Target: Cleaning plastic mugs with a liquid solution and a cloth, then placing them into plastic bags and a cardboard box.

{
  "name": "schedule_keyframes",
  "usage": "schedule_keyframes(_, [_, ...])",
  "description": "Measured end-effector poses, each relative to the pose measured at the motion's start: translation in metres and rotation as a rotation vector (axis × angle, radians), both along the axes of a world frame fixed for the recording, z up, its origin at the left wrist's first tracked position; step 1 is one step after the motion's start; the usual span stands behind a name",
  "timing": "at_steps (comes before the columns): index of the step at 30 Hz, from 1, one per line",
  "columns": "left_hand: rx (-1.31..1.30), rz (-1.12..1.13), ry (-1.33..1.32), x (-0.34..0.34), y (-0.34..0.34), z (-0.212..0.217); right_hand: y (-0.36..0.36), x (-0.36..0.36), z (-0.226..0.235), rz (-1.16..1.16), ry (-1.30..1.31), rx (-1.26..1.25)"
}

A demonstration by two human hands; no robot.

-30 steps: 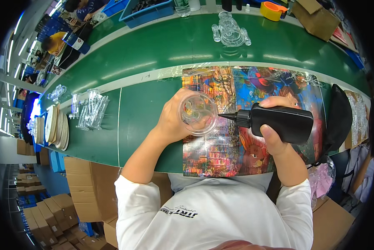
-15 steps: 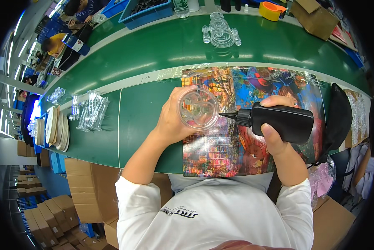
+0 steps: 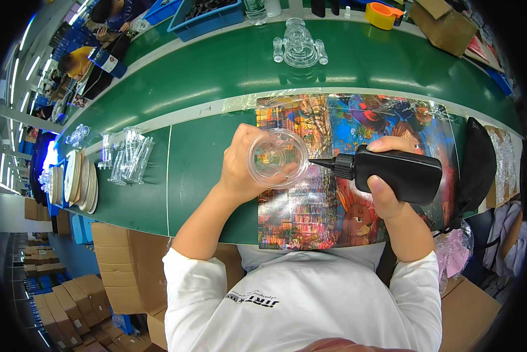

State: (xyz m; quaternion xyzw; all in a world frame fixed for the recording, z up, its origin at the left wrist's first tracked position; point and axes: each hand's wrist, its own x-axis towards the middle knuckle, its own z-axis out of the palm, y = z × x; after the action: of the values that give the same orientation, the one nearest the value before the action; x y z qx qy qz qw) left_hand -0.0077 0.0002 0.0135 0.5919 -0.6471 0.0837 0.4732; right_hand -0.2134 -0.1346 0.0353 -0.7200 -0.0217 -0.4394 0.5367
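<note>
While both forearms come up from the lower edge of the head view, the left hand (image 3: pixel 240 167) is raised over the green table (image 3: pixel 216 76) with its fingers curled around a clear round plastic cup (image 3: pixel 277 157), gripping it from the left side so that its open mouth faces the camera. The cup sits above the left part of a colourful picture mat (image 3: pixel 357 123) that is covered in clear film and lies flat on the table just in front of the person's white shirt. The right hand (image 3: pixel 386 188) is closed around a black squeeze bottle (image 3: pixel 399 173), thumb on the near side and fingers over the top, holding it roughly level with its thin black nozzle pointing left. The tip of the nozzle is at the right rim of the cup, touching or nearly so; I cannot tell which. Whether anything lies inside the cup cannot be made out, since the mat shows through its clear wall. Well to the left on the table stands a cluster of clear plastic pieces (image 3: pixel 125 155), beside a stack of pale round discs (image 3: pixel 78 182) leaning on edge. Farther back, near the table's far edge, rests another clear plastic part (image 3: pixel 299 47), and behind it a blue bin (image 3: pixel 207 17) holds dark items too small to identify. An orange roll of tape (image 3: pixel 382 14) and a cardboard box (image 3: pixel 448 26) lie at the far right.
</note>
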Motion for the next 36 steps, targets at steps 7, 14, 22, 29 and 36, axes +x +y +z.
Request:
schedule_keyframes(7, [-0.018,-0.042,0.026,-0.003,0.0,-0.004,-0.001,0.0,-0.002,-0.02,-0.008,-0.007])
schedule_keyframes(14, [0.089,-0.099,0.028,0.0,0.005,-0.004,-0.001,0.0,-0.004,-0.105,-0.031,0.015])
schedule_keyframes(22, [0.102,-0.196,0.054,0.004,0.002,-0.012,-0.003,-0.001,-0.005,-0.131,-0.018,0.062])
schedule_keyframes(29, [0.118,-0.166,-0.038,0.004,0.002,-0.007,0.001,0.001,-0.004,-0.158,-0.039,0.201])
schedule_keyframes(36, [0.095,-0.197,-0.045,0.0,0.001,-0.005,0.001,0.0,-0.006,-0.142,-0.066,0.189])
